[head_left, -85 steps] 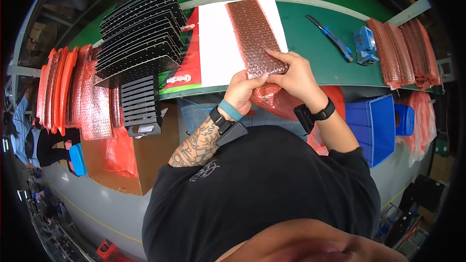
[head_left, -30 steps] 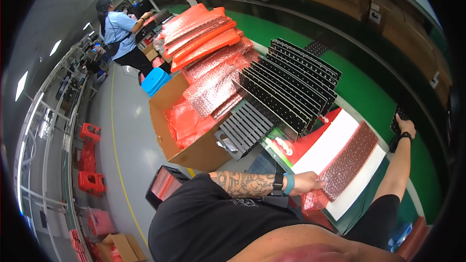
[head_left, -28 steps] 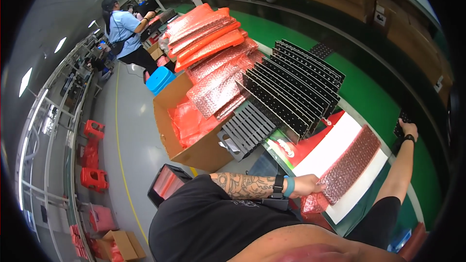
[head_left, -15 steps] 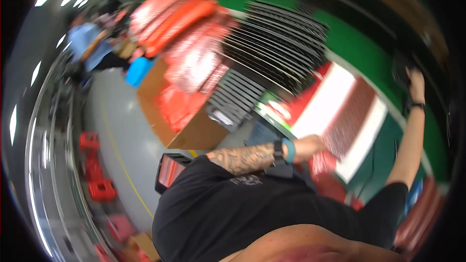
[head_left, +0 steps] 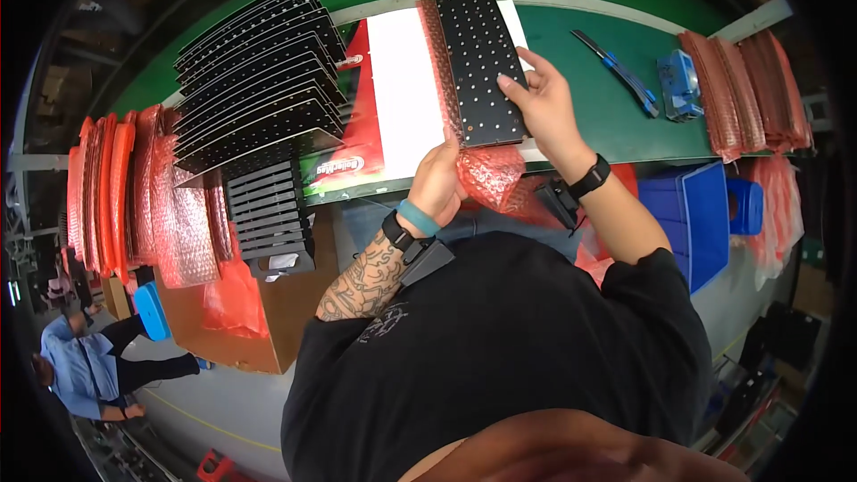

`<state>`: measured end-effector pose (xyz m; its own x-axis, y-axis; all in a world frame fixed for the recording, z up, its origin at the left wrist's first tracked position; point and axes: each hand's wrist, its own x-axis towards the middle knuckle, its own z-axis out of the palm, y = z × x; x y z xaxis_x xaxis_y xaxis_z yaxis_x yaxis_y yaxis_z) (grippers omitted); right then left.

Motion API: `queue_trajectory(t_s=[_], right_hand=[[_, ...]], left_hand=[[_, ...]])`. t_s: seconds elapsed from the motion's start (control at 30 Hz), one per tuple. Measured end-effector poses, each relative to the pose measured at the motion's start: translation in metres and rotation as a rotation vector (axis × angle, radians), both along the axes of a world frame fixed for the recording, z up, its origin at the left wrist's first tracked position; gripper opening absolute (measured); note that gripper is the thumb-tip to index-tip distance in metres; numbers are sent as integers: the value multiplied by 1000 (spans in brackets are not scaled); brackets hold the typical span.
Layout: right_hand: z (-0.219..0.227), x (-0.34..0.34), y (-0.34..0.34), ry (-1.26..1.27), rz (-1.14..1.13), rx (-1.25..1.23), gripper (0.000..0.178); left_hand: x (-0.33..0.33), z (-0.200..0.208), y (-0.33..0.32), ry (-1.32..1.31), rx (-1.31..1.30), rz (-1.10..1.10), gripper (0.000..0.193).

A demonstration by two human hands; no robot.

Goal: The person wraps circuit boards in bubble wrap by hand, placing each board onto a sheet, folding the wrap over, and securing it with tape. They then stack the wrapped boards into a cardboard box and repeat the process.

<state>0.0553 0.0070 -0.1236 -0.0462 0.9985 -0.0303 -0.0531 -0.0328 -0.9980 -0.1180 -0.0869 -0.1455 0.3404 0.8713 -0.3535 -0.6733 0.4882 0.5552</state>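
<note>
A black board with rows of pale dots point(head_left: 482, 71) lies over a pink bubble-wrap bag point(head_left: 437, 58), whose strip shows along the board's left side. My right hand point(head_left: 546, 107) grips the board's right edge, thumb on its face. My left hand point(head_left: 437, 183) is closed at the bag's lower corner, beside the board's near left corner; its fingertips are partly hidden. Under both lies a white sheet point(head_left: 402, 94) on the bench. More pink bubble wrap point(head_left: 493, 180) hangs at the bench edge just below the board.
Left of me stands a row of similar black boards point(head_left: 259, 80) in a black slotted rack point(head_left: 268, 214), with stacked pink bubble bags point(head_left: 147, 196) beyond. A blue-handled cutter point(head_left: 625, 80), a blue tape dispenser point(head_left: 680, 85) and a blue bin point(head_left: 692, 223) are at right. A person point(head_left: 80, 357) stands far left.
My right hand has come in from the far right and now holds a black board over the bubble bag. My left hand stays at the bag. The view has turned.
</note>
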Motion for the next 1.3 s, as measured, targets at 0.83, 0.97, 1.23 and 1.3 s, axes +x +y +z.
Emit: queue_trajectory(t_s=[0.83,0.97,1.23,1.3], right_hand=[[-37,-6,-3,-326,-82,267,54],[-19,10,21,-835,106,399,46],[13,-26,237,-1027,568,651,57],[20,-56,253,-1136,751,368,64]], left_hand=[[13,-9,-4,-51,50,105,40],[8,-7,-7,0,82,100,34],[10,-33,-2,206,30,66,25],[11,-26,-1,252,33,70,24]])
